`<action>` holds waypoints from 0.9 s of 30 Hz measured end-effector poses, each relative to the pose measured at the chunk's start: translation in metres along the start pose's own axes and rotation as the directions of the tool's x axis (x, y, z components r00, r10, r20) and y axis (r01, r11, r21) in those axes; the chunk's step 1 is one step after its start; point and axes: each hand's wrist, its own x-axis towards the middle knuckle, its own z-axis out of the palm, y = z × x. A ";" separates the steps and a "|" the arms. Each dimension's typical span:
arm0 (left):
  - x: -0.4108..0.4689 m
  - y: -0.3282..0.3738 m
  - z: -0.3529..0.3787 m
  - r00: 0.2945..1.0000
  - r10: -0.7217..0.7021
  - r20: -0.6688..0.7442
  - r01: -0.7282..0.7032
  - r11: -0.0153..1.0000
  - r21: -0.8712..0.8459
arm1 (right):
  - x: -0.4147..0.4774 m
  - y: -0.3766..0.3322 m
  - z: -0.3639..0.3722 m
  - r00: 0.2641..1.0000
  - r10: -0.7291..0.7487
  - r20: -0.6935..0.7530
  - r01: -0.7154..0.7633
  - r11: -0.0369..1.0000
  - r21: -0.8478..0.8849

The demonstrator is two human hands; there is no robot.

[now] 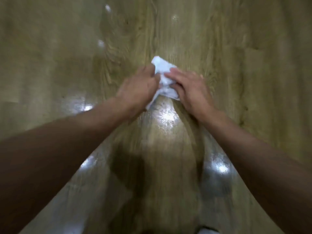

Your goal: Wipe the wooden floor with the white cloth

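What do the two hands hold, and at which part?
Both hold the cloth: left hand at its left side, right hand at its right side.

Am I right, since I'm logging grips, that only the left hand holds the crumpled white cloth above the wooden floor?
Not quite: the head view shows both the left hand and the right hand holding the crumpled white cloth above the wooden floor.

A crumpled white cloth (pixel 164 76) lies bunched on the glossy wooden floor (pixel 219 48).
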 end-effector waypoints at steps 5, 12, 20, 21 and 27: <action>0.033 0.003 -0.006 0.992 -0.050 0.113 0.055 0.998 -0.040 | 0.028 -0.015 0.015 0.991 0.111 -0.070 -0.117 0.989 -0.091; 0.016 0.085 -0.002 0.904 0.288 0.316 -0.356 0.917 0.181 | -0.064 0.055 -0.023 0.979 0.137 -0.154 -0.132 0.990 0.042; 0.057 0.090 -0.001 0.905 0.273 0.326 -0.357 0.905 0.231 | -0.049 0.046 -0.017 0.920 0.319 -0.229 -0.278 0.941 0.194; 0.049 0.091 0.001 0.884 0.358 0.301 -0.423 0.887 0.186 | -0.067 0.052 -0.020 0.928 0.298 -0.223 -0.256 0.946 0.199; 0.079 0.152 0.042 0.944 0.225 0.241 -0.216 0.974 -0.064 | -0.073 0.121 -0.053 0.914 0.340 -0.221 -0.298 0.933 0.202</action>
